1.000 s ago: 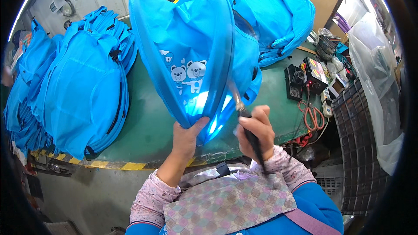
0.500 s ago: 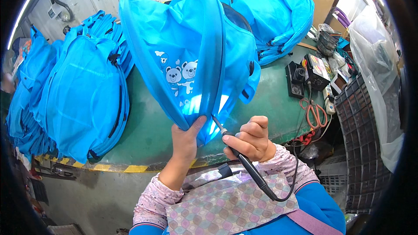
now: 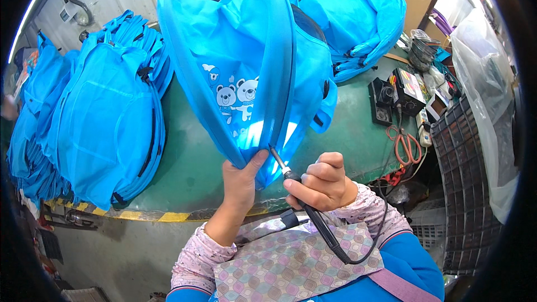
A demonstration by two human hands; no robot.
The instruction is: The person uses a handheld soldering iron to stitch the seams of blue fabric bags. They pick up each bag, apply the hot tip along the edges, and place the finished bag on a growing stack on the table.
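My left hand (image 3: 242, 176) grips the lower end of a blue fabric canopy (image 3: 207, 45) with white bear prints, thumb on its piped rim. My right hand (image 3: 320, 183) is closed around the black handle of a corded iron-like tool (image 3: 319, 223). The tool's slim metal tip rests at the canopy's seam, just beside my left thumb, near a bright patch of light on the fabric. A dark curved opening shows at the canopy's upper right side.
Stacked blue canopies (image 3: 98, 134) lie left and more (image 3: 363, 22) behind, on a green tabletop (image 3: 184, 184). At right are a black power box (image 3: 407, 95), pink-handled scissors (image 3: 404, 148), cables, a black grid rack (image 3: 458, 184) and hanging clear plastic (image 3: 481, 95).
Since a second ago my right hand has turned the tool diagonally and brought its tip onto the seam. The canopy shifted left, then slightly back right; my left hand still grips it.
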